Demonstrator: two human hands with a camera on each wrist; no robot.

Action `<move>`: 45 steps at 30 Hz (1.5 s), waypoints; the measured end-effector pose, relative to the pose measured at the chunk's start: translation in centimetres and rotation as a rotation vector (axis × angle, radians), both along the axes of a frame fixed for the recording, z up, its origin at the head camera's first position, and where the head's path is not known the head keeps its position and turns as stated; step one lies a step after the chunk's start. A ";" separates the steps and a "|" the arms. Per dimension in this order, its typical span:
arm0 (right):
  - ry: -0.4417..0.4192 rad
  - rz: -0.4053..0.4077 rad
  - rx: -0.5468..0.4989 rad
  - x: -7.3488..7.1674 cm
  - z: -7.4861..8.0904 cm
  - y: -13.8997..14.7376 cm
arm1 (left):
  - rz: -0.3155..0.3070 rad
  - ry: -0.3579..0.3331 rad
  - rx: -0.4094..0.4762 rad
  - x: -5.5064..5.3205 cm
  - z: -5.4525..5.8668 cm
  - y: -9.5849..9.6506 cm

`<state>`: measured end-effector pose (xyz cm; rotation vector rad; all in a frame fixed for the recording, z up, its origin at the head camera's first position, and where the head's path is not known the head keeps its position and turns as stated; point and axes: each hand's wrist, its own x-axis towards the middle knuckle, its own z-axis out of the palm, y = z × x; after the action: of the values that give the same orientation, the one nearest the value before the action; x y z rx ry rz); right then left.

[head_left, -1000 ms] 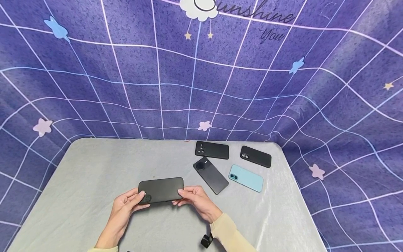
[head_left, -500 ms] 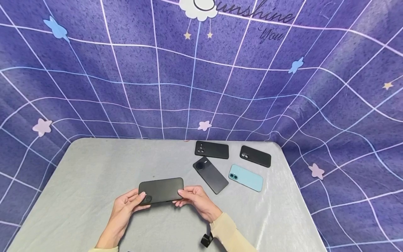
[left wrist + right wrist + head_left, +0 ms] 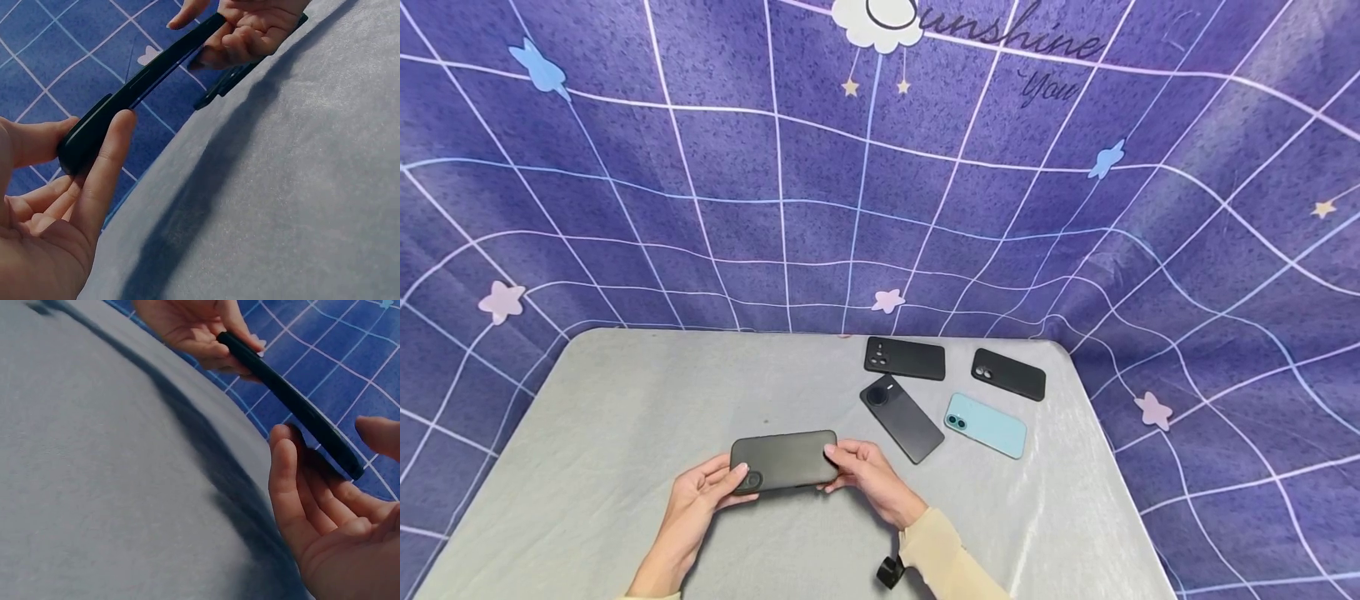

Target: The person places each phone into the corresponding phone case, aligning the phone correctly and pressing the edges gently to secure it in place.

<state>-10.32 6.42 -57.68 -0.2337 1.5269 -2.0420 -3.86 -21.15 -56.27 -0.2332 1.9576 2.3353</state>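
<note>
1 dark phone [image 3: 786, 460] is pinched by left fingers [image 3: 107, 167], its other end between right fingers [image 3: 285, 476] and thumb, loosely parted.

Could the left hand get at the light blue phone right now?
Probably not directly: the left hand grips the dark phone or case, and the right hand is in its way to the light blue phone.

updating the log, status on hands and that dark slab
Left hand pinching camera end of dark, matte, phone-shaped slab. Right hand at opposite end, fingers curled beneath. Dark-grey rectangular phone lies apart; nothing seen in the way.
</note>
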 end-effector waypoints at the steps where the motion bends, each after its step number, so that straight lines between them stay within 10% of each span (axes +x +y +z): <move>1: -0.001 -0.018 0.014 -0.1 0.0 -0.1 | -0.002 -0.007 -0.003 0.0 0.0 0.0; 21: 0.030 -0.146 0.162 -0.1 -0.1 -1.0 | -0.064 -0.052 -0.049 1.3 -0.1 -0.1; 32: 0.033 -0.191 0.195 -0.1 0.2 -0.6 | -0.075 -0.097 -0.051 0.2 0.0 0.4; 45: 0.043 -0.159 0.195 0.3 -0.2 -0.7 | -0.049 -0.256 -0.311 -0.9 0.1 0.1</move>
<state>-10.03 5.67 -57.88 -0.0830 1.8095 -2.0001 -4.76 -21.07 -56.19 -0.4736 2.1536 1.8541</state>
